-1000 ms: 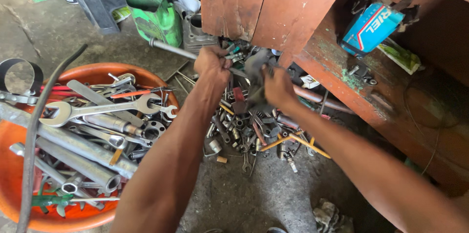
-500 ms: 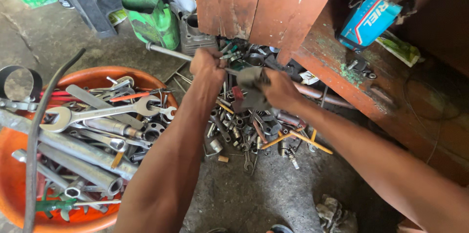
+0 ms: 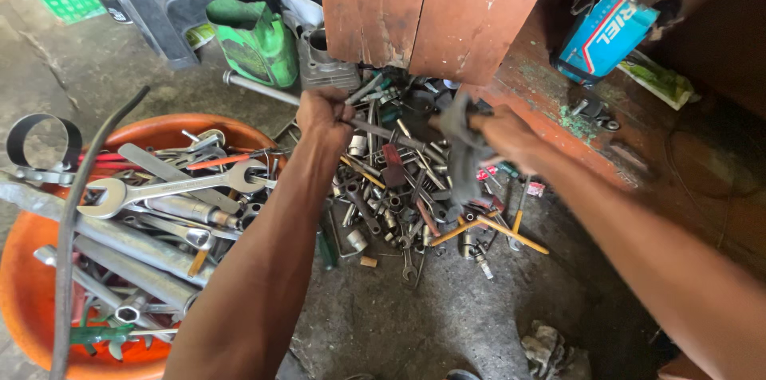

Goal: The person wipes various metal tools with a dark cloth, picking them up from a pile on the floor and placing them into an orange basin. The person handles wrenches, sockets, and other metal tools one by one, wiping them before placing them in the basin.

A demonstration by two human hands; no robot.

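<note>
My left hand [image 3: 321, 115] is closed around a long grey metal rod [image 3: 263, 88] that runs from the concrete floor at the left to above a heap of small tools [image 3: 407, 196]. My right hand [image 3: 504, 134] grips a dirty grey rag [image 3: 461, 149] wrapped on the rod's right part; the hand and rag are blurred. The heap below both hands holds sockets, spanners, bits and yellow-handled screwdrivers [image 3: 487, 227].
An orange tub [image 3: 24, 284] at the left is full of big spanners and pipes. A green can [image 3: 254, 39] and a grey engine cylinder [image 3: 325, 61] stand behind. A worn red wooden bench [image 3: 574, 133] with a blue packet [image 3: 606, 29] is at the right. A black hose [image 3: 68, 220] crosses the tub.
My right hand has slid with the rag to the right along the rod, away from my left hand. My left hand has shifted slightly left, still gripping the rod.
</note>
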